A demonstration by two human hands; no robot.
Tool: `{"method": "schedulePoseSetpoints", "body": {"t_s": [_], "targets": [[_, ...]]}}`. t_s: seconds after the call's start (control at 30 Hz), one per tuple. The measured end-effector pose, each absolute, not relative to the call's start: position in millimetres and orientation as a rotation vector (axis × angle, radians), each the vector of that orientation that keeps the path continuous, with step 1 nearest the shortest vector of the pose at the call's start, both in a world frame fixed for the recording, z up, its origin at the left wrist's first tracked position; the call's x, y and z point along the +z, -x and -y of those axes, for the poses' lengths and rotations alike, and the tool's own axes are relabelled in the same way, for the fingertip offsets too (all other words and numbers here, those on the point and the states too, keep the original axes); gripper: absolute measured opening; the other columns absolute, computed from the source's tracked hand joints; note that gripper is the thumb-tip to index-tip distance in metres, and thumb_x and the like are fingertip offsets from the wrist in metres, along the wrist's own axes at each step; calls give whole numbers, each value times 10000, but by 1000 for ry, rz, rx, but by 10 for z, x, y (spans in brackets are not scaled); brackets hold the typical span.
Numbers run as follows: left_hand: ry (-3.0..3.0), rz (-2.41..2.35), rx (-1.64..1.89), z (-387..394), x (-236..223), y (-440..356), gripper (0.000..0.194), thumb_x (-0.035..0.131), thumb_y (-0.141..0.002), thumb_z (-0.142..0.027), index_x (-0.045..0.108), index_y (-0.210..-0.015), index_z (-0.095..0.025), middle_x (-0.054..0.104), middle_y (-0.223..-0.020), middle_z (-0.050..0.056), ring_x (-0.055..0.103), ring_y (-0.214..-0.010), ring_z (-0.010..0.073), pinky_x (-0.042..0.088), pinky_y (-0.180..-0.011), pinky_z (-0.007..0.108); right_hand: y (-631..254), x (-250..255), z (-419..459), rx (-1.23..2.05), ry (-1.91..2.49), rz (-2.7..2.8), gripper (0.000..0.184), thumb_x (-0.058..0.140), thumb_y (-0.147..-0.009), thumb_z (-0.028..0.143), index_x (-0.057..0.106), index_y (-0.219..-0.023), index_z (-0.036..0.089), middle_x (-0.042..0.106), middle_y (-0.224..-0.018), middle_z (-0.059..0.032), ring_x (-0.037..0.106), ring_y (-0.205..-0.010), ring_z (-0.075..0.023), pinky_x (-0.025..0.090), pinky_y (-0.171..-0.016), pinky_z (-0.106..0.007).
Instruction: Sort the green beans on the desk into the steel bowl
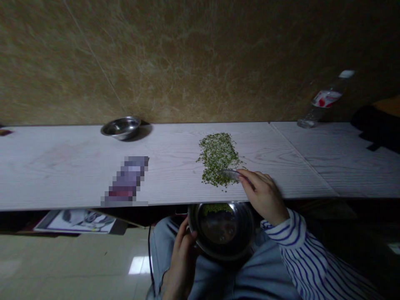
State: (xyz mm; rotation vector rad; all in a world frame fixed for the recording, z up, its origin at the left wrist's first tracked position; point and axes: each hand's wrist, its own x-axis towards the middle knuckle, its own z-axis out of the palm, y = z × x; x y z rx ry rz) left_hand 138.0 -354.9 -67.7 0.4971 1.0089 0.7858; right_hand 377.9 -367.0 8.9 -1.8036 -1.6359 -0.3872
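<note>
Small green mung beans (218,152) lie spread in a loose patch on the pale wooden tabletop (170,162). My right hand (265,193) pinches a thin, flat grey piece (230,174), and its far end touches the near part of the patch. I cannot make out exactly what kind of tool it is. A shiny metal basin (226,248) sits on my lap just below the table edge, with more green beans inside along its far side. My left hand (184,250) grips the basin's left rim, thumb over the edge.
A small steel bowl (122,129) stands near the wall at left. A blurred-out flat object (128,179) lies in front of it. At right is a clear plastic bottle (325,100), beside dark cloth (375,125). Below the table, an open drawer (78,221) sticks out.
</note>
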Motion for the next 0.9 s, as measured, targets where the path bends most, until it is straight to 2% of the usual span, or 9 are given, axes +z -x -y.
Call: {"method": "schedulePoseSetpoints", "body": {"t_s": [0.23,0.53,0.9], "targets": [[-474,-1005,794,3551,-678,-1392,604,685,-686,-323,583,-1276,-245,646,-1265,120,558,-1175,349,516,-822,401,-3710,74,3699,-345,1797,1667,258,468,-954,216,652,-1136,205,744,-1000,-76,678,-858,-206,492,-783,-366],[-467,-996,810,3536,-695,-1452,586,693,-651,-302,612,-1227,-232,706,-1117,109,628,-1044,325,518,-782,392,-3594,99,3819,-308,1736,1733,213,494,-955,192,647,-1103,193,741,-966,-61,668,-858,-184,466,-781,-350],[-484,-966,820,3572,-594,-1445,563,680,-695,-306,599,-1245,-218,673,-1208,104,590,-1123,305,498,-848,377,-3665,103,3839,-342,1758,1691,226,499,-950,162,637,-1128,182,736,-955,-60,662,-856,-191,461,-784,-350]]}}
